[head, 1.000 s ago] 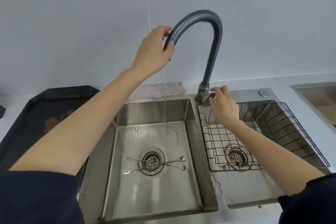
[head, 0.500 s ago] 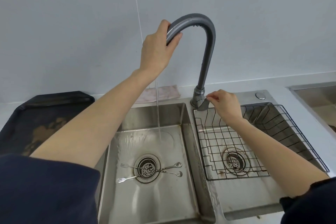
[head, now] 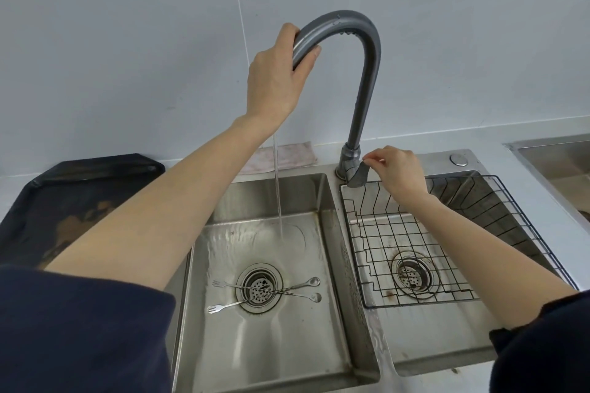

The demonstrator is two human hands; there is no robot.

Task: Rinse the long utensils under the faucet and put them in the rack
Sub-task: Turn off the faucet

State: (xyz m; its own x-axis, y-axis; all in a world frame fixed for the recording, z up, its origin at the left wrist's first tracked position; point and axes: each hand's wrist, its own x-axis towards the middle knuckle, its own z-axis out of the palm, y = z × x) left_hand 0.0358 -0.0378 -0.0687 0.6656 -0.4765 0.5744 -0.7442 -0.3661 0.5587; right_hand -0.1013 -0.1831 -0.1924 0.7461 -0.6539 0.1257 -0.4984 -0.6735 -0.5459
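Left hand (head: 274, 80) still wrapping curved grey faucet (head: 364, 51) (water running), right hand (head: 399, 169) still pinching its lever (head: 357, 174).

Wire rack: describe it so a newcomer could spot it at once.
Start at the tall grey faucet between the two steel basins. The rack sits in the basin to its right: a black wire grid, empty, while the left basin holds the utensils.

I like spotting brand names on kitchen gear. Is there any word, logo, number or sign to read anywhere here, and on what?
None can be read.
Faucet: plain grey, no marking visible.
Round button on the sink deck: too small to show any sign.
Cloth behind the sink: faint pink pattern, no letters.
Dark tray: only brown stains.
Wire rack: no label.
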